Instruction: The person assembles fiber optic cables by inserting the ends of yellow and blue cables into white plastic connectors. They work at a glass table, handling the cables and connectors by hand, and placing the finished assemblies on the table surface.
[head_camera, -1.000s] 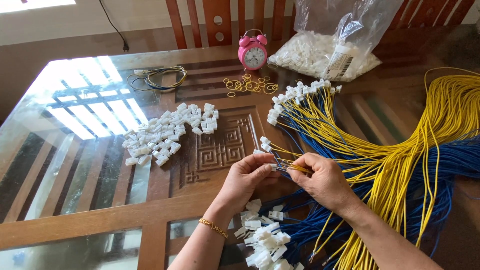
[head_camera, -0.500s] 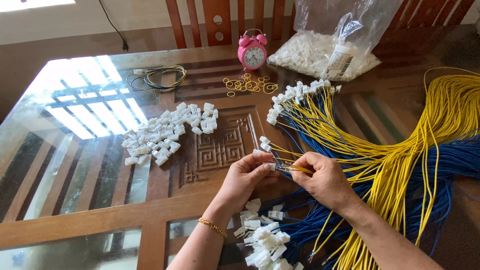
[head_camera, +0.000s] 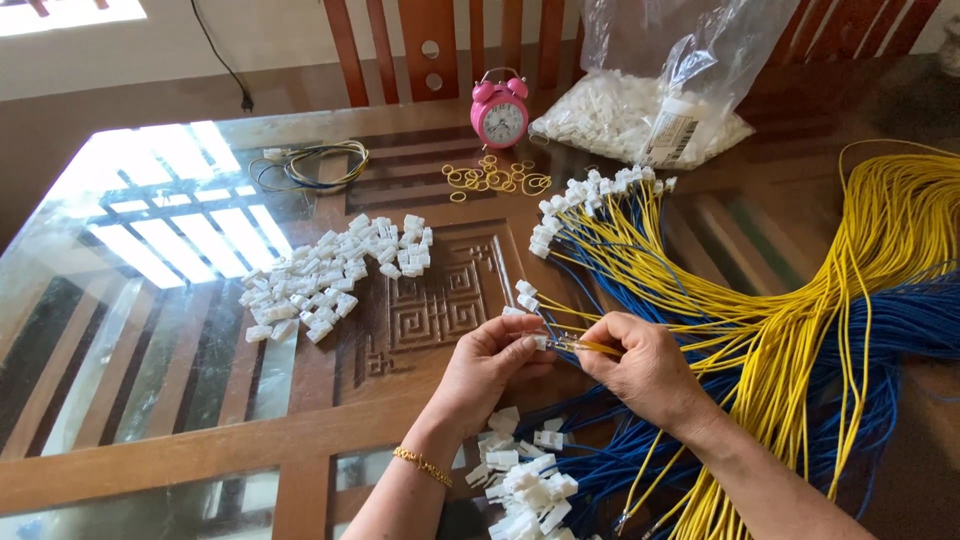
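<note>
Left hand fingers pinch small white plastic connector, frame centre | right hand fingers grip thin yellow wire | risk: terminal misseats if wire tilts.

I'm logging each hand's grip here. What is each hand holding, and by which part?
The left hand pinches a small white connector at its fingertips. The right hand holds a yellow wire close to its end, at the connector.
</note>
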